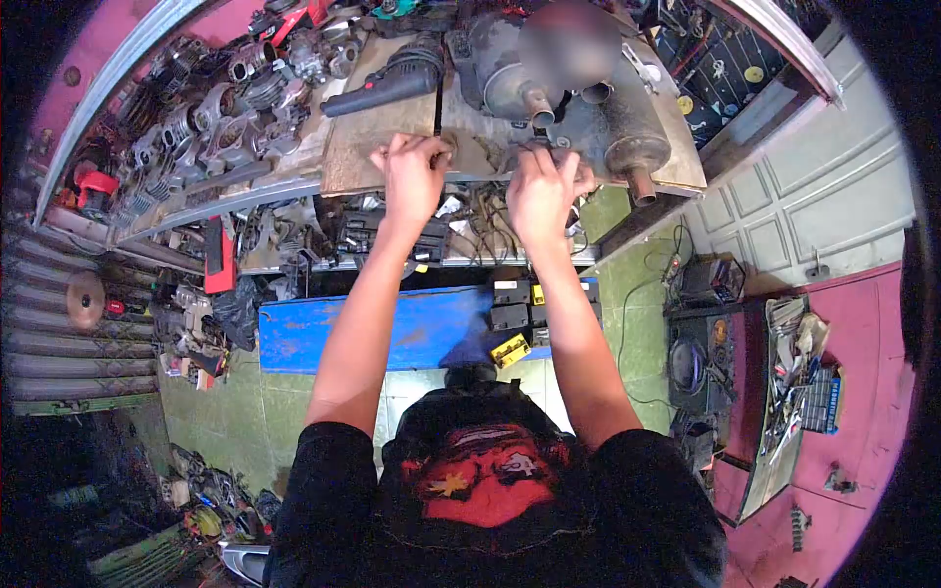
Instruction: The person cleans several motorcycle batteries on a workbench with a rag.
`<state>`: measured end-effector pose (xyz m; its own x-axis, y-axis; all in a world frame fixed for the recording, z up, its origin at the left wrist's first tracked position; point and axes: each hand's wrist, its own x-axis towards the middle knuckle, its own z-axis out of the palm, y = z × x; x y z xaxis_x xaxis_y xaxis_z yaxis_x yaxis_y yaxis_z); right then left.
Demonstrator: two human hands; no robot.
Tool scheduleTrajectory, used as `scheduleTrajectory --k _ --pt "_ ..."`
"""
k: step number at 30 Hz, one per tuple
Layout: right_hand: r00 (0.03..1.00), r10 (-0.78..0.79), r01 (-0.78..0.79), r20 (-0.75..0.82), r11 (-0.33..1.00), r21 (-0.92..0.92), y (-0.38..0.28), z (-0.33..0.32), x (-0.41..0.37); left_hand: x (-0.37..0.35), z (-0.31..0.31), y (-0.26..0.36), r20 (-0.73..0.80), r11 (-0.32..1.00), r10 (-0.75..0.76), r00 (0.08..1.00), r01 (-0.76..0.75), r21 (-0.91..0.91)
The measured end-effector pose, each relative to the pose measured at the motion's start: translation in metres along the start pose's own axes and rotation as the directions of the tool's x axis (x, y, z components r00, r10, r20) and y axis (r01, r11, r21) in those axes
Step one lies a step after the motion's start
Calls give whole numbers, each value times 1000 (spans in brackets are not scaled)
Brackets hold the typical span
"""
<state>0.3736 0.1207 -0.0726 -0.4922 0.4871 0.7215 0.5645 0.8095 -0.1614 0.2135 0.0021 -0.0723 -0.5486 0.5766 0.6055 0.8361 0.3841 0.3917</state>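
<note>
The engine (598, 122) sat at the right end of the board (377, 147). The right hand (542, 194) pressed against the engine's near-left base; whether it gripped anything could not be told. The left hand (412, 176), left of the engine, lay curled on the board, grip likewise unclear. Work appeared part-done: engine ports stood open, and no tool was seen in either hand.

Dark grey cast-metal engine casing (613, 132): rounded body with short tubular stubs. One stub points near-right past the front edge, and another stands at the casing's left. The casing lies at the right end of the workbench (225, 196). Worn brown wooden board (377, 137): lies flat, just left of the casing, with its near edge at the bench front.
</note>
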Motion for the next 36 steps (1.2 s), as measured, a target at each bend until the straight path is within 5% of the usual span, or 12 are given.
scheduleTrajectory --k 7,15,18,23,26,31,34,36 --pt "998 -41 39 54 998 45 -8 7 -2 6 1 26 135 992 127 983 -129 8" --pt "976 60 -65 211 998 17 -17 2 -2 11 9 41 229 996 92 969 -91 -16" --pt "999 36 -40 27 988 152 -13 -13 -24 -7 -3 43 153 998 31 988 -39 52" --pt "983 142 -163 116 965 204 10 -42 -86 -49 -16 49 7 990 -22 1000 20 140" --pt "946 227 -269 229 948 170 37 -47 -148 -94 -20 54 -93 1000 -1 996 1 0" --pt "821 305 -353 483 936 8 75 -59 -263 -235 23 38 345 998 -2 939 21 -51" --pt "741 316 -343 592 937 -70 84 -58 -330 -321 56 25 590 993 -17 807 84 -86" --pt "653 338 -364 678 925 -111 82 -51 -365 -368 73 20 816 979 -108 568 204 -13"
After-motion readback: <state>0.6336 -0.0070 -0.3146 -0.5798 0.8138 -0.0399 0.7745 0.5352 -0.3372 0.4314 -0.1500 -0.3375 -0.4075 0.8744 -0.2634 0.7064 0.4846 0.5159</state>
